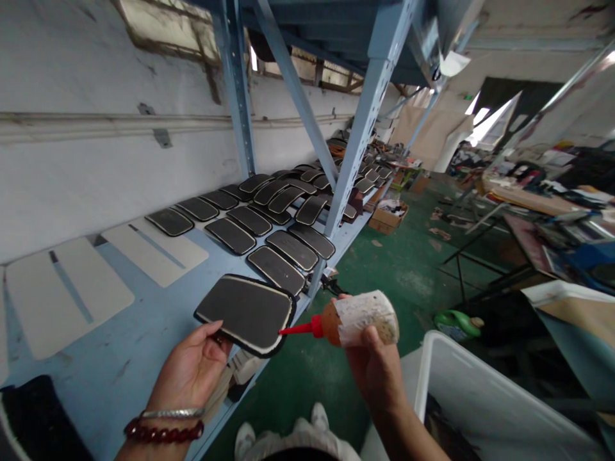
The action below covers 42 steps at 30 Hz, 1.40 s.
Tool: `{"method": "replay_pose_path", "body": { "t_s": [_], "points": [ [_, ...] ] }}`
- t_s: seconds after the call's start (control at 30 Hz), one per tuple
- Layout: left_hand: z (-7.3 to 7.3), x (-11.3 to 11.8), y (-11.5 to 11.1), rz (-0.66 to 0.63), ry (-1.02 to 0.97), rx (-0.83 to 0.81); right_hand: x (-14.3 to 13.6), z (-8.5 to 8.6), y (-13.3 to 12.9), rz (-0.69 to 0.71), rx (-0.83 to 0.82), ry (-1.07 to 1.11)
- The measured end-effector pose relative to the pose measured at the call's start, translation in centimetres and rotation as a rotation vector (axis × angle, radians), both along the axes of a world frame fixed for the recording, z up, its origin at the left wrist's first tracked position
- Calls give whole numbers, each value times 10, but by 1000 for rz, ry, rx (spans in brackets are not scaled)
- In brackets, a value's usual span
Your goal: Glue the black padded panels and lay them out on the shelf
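Observation:
My left hand point(199, 362) grips the near left edge of a dark rounded panel point(247, 310), thumb on top and fingers beneath. A pale line runs along the panel's border, inside a black rim. In my right hand point(375, 368) is a squeeze glue bottle point(360, 319), tipped on its side, with a white wrap and amber contents. Its long red nozzle point(298, 329) points left, and the tip meets the panel's right border, at or just above the pale line. My fingers wrap round the bottle, partly hidden behind it.
Similar dark panels point(230, 235) lie in rows along the blue shelf point(158, 333). Pale flat sheets point(67, 298) rest at the left. A blue metal upright point(358, 121) rises at the shelf's edge. A white bin point(427, 371) stands at the lower right, near a green jug point(456, 324).

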<state>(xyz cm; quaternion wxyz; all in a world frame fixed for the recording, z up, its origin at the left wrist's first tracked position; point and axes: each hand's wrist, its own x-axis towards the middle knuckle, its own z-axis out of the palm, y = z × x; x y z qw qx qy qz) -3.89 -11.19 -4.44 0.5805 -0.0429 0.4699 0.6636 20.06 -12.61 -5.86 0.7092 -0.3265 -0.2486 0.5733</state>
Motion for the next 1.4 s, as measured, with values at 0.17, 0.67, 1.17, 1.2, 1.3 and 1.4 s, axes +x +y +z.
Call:
{"method": "replay_pose_path", "body": {
  "t_s": [0.17, 0.67, 1.17, 1.2, 1.3, 1.4],
  "points": [
    [1, 1, 1, 22, 20, -3, -4, -7, -5, 39, -24, 16],
    [-5, -1, 0, 28, 49, -27, -3, -7, 12, -1, 18, 3],
    [-41, 4, -8, 52, 132, -36, -16, 73, 72, 66, -276, 484],
    [-44, 5, -9, 36, 134, -45, -13, 86, 81, 42, -243, 492],
    [-49, 5, -10, -3, 132, -56, -6, 113, 98, 10, -138, 503],
    [-49, 4, -5, -15, 113, -46, 4, 113, 94, -11, -115, 507]
  ]
}}
